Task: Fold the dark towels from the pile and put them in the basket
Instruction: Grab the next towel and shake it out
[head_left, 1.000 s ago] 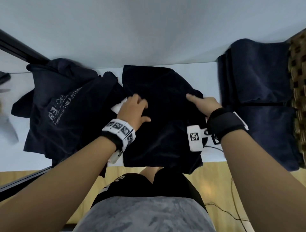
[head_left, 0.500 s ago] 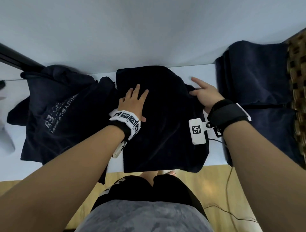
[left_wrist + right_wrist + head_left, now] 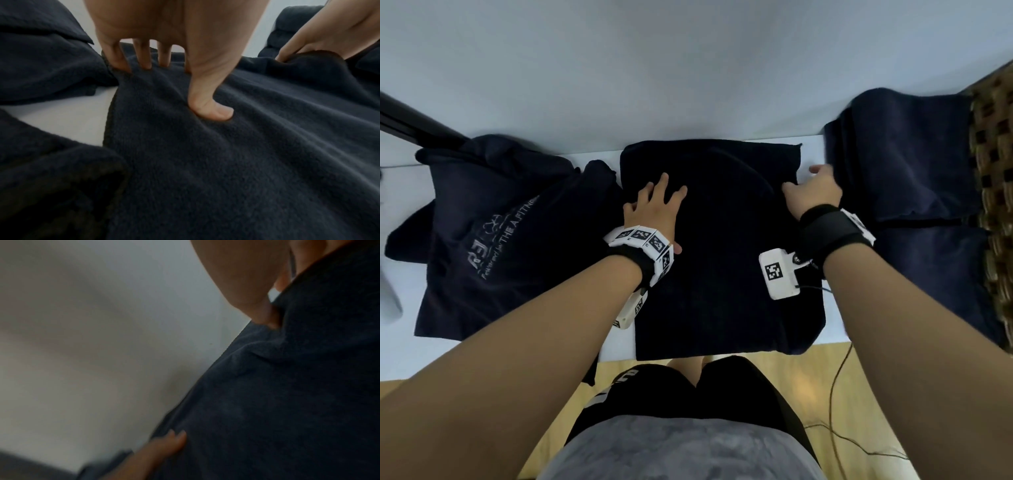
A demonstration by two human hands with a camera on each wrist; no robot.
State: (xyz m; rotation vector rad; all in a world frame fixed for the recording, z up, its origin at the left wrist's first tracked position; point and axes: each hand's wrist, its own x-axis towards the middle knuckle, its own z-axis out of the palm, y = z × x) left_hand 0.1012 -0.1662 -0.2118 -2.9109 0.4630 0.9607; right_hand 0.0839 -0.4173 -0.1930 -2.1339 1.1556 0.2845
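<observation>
From the head view the towel (image 3: 722,253) lies flat on the bench (image 3: 616,349) under the spread fingers of the left hand (image 3: 654,212), and the left wrist view shows the right hand (image 3: 320,37) pinching its edge, which may slip and spoil the fold.

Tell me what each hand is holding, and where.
Right hand pinches the middle towel at its right edge. Left hand holds nothing, pressing flat on it.

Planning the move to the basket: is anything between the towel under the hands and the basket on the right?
Yes. Folded dark towels lie between the towel and the basket, draped against its near side. The right hand is beside them.
</observation>
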